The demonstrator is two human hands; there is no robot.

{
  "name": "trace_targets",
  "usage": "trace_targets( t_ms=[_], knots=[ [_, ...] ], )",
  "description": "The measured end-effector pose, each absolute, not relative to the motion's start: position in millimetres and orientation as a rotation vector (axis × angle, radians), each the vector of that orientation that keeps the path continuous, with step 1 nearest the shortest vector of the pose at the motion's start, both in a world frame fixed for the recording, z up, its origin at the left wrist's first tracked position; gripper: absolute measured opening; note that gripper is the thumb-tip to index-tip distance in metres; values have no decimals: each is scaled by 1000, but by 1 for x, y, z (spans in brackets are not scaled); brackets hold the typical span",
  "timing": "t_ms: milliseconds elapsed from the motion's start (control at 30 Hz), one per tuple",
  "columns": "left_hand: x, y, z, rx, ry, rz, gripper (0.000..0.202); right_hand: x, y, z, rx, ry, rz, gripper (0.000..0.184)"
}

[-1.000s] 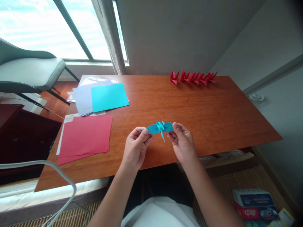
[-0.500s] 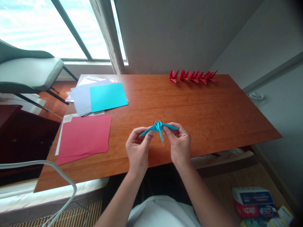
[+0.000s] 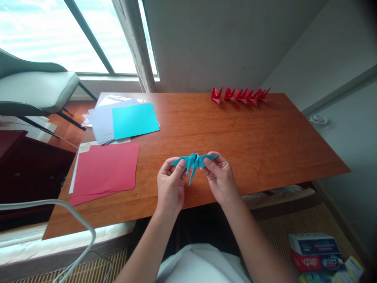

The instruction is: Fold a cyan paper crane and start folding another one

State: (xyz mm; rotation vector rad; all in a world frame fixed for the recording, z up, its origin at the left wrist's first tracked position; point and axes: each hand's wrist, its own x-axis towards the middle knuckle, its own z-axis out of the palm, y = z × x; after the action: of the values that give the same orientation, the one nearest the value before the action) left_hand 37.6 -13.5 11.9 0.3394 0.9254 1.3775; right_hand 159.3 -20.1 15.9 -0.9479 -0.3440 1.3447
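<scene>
Above the near edge of the wooden table I hold a blue origami crane [image 3: 193, 160] between both hands. My left hand [image 3: 171, 184] pinches its left wing, thumb on top. On the other side, my right hand [image 3: 220, 179] pinches the right wing in the same way. The wings stretch out sideways, and two narrow points hang down from the folded middle toward me. Fingers behind the paper are partly hidden.
Red paper sheets [image 3: 106, 167] lie at the table's left, with a blue sheet [image 3: 135, 121] on pale papers behind them. Several red origami cranes [image 3: 241, 95] stand in a row along the back edge. A white cable [image 3: 79, 218] loops at the lower left.
The crane has turned and shifted slightly left. Its two hanging points, close together before, are now spread apart. My right hand has moved a little inward; both hands keep their pinch.
</scene>
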Motion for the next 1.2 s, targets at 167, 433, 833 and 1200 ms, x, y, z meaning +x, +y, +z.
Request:
trace_targets(
  t_ms=[167,433,833,1200],
  knots=[
    [35,-10,9,273,848,1267,33,166,-17,10,-861,-192,1543,26],
    [27,-6,6,233,789,1199,28,170,-14,11,-924,-127,1511,30],
    [28,-8,11,145,769,1185,28,176,-17,9,-950,-127,1500,21],
    [26,-7,13,122,766,1157,28,177,-15,11,-950,-83,1546,27]
  ],
)
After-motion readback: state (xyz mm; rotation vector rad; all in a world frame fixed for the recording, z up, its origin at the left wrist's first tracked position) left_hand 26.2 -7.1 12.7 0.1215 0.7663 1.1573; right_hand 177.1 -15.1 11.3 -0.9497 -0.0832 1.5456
